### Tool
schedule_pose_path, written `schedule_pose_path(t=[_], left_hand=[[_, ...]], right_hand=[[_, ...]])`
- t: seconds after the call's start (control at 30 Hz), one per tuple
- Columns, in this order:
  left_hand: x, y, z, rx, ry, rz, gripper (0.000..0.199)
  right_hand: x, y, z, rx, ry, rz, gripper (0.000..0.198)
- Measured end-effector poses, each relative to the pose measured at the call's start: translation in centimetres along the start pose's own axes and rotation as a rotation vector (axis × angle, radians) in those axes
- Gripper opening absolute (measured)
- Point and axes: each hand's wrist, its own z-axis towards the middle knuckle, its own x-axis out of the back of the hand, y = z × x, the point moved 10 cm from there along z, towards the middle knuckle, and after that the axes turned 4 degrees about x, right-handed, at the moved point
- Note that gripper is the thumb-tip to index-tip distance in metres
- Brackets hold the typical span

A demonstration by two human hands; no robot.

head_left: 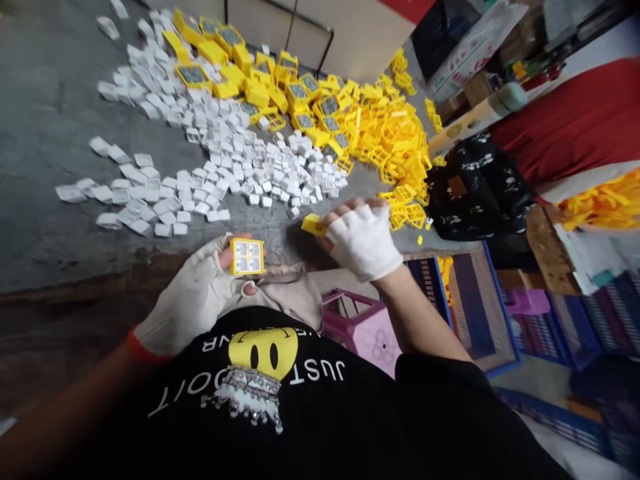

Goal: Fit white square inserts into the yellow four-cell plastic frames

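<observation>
My left hand (200,287), in a white fingerless glove, grips a small yellow frame (247,257) with four clear-white panes facing up. Over the edge of the work surface, my right hand (363,237), gloved the same way, is closed on a yellow plastic piece (313,225) that juts out past its fingers; the rest of that piece is hidden by the hand. Beyond both hands lies a spread of small white plastic pieces (225,157). Behind it are yellow blocks with grey panes (297,92) and a heap of open yellow frames (390,130).
A black patterned bag (480,187) lies right of the yellow heap. Blue crates (480,313) stand lower right, and a pink stool (367,327) is below my right arm. A tub of yellow parts (607,203) sits at the far right. A pale panel (350,37) borders the back.
</observation>
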Motion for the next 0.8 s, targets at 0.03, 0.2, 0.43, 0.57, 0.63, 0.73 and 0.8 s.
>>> schedule_pose_path(t=[0.03,0.2,0.43,0.57,0.63,0.73,0.8], left_hand=[[-0.5,-0.2,0.0,-0.015,-0.007,0.010,0.034],[-2.6,-1.1,0.1,-0.072,-0.027,0.073,0.022],[-1.3,-1.5,0.0,-0.151,0.019,0.070,0.029],[-1.5,-1.6,-0.2,-0.169,-0.004,0.081,0.037],[-1.8,-1.4,-0.4,-0.181,0.000,0.090,0.035],[-2.0,-1.4,-0.7,-0.167,0.011,0.100,0.034],[-1.9,-1.4,-0.7,-0.154,0.033,0.099,0.032]], right_hand=[[-0.8,-1.4,-1.3,0.017,-0.033,-0.003,0.018],[-4.1,-1.8,-2.1,0.015,-0.177,0.178,0.047],[-4.1,-0.4,0.2,0.119,-0.218,0.489,0.062],[0.2,-3.8,0.3,0.239,0.061,0.681,0.071],[1.2,-5.3,0.4,0.282,0.106,0.728,0.072],[1.0,-6.5,0.7,0.278,0.081,0.709,0.073],[0.7,-6.6,0.8,0.261,0.065,0.684,0.070]])
